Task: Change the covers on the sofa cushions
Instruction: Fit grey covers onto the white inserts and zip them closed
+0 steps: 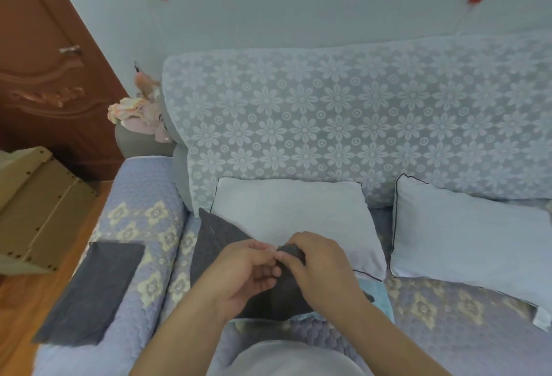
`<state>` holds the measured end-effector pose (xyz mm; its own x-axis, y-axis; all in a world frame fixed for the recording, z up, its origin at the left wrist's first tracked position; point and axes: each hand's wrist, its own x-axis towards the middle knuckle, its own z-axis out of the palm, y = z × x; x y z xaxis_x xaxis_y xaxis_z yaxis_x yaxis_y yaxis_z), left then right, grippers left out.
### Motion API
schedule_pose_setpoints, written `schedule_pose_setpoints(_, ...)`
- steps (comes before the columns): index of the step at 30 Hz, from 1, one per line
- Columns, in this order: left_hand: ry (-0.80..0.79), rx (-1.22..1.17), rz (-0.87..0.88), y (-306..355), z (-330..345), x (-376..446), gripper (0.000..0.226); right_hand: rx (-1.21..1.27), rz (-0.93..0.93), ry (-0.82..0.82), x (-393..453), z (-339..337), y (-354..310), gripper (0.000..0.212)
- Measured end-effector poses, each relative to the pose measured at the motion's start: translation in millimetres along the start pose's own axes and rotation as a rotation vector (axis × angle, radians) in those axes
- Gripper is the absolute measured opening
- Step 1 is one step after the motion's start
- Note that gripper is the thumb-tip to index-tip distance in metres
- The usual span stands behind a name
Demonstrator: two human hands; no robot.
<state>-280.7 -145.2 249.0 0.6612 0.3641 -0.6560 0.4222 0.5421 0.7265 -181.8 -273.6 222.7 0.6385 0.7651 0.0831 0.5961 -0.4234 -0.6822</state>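
A dark grey cushion cover (215, 241) lies on the sofa seat in front of me, partly over a pale blue cushion (292, 211) with dark piping. My left hand (248, 271) and my right hand (319, 265) meet at the cover's upper edge and both pinch the grey fabric there. A second pale blue cushion (466, 235) leans against the sofa back to the right. Another dark grey cover (95, 289) lies flat on the sofa's left armrest.
The sofa (328, 124) has a floral lace throw on its back and a quilted lilac cover on seat and arm. A brown wooden door (44, 76) and a cardboard box (35, 211) stand to the left. Clothes (140, 112) are piled behind the armrest.
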Motion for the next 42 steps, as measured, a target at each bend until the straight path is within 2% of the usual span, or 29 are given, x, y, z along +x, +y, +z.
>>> schedule_pose_setpoints(3, 0.005, -0.022, 0.007, -2, 4, -3, 0.017, -0.023, -0.075, 0.05, -4, 3, 1, 0.025)
schedule_pose_setpoints(8, 0.105, 0.178, 0.085, -12, 1, 0, 0.016, -0.056, -0.181, 0.158, -15, -2, 6, 0.028)
schedule_pose_setpoints(13, 0.411, 0.238, 0.054, -29, -56, 36, 0.014, 0.145, -0.116, 0.336, -18, -34, 2, 0.02)
schedule_pose_setpoints(16, 0.563, 0.351, 0.03, -49, -101, 57, 0.011, 0.253, 0.023, 0.331, -17, -42, 4, 0.014)
schedule_pose_setpoints(18, 0.51, 0.573, 0.069, -48, -97, 41, 0.024, 0.198, 0.17, 0.144, -18, -49, 21, 0.019)
schedule_pose_setpoints(20, 0.417, 0.798, 0.064, -54, -86, 23, 0.023, -0.082, 0.341, -0.262, -24, -58, 46, 0.022)
schedule_pose_setpoints(21, 0.362, 0.891, 0.057, -61, -80, 16, 0.017, -0.257, 0.399, -0.466, -30, -62, 56, 0.015)
schedule_pose_setpoints(22, 0.314, 0.986, 0.051, -71, -75, 12, 0.013, -0.383, 0.429, -0.638, -37, -64, 62, 0.009)
schedule_pose_setpoints(23, 0.28, 1.071, 0.051, -81, -70, 9, 0.011, -0.443, 0.425, -0.755, -43, -61, 65, 0.017)
schedule_pose_setpoints(24, 0.249, 1.13, 0.044, -91, -64, 9, 0.01, -0.407, 0.4, -0.802, -47, -53, 67, 0.028)
schedule_pose_setpoints(27, 0.152, 1.147, 0.046, -113, -45, 14, 0.01, -0.167, 0.234, -0.741, -52, 3, 52, 0.056)
schedule_pose_setpoints(28, 0.144, 1.11, 0.043, -117, -40, 16, 0.012, -0.135, 0.155, -0.764, -54, 29, 47, 0.06)
schedule_pose_setpoints(30, 0.172, 0.996, 0.022, -119, -34, 18, 0.015, -0.109, 0.074, -0.865, -60, 74, 43, 0.05)
schedule_pose_setpoints(31, 0.199, 0.936, 0.008, -119, -34, 19, 0.016, -0.117, 0.069, -0.859, -63, 89, 45, 0.039)
schedule_pose_setpoints(33, 0.238, 0.843, -0.03, -119, -35, 16, 0.017, -0.161, 0.049, -0.739, -64, 102, 50, 0.021)
schedule_pose_setpoints(37, 0.341, 0.598, -0.085, -120, -43, 9, 0.021, -0.26, -0.029, -0.462, -68, 109, 49, 0.026)
schedule_pose_setpoints(42, 0.399, 0.462, -0.098, -114, -55, 18, 0.015, -0.207, 0.022, -0.305, -57, 95, 36, 0.025)
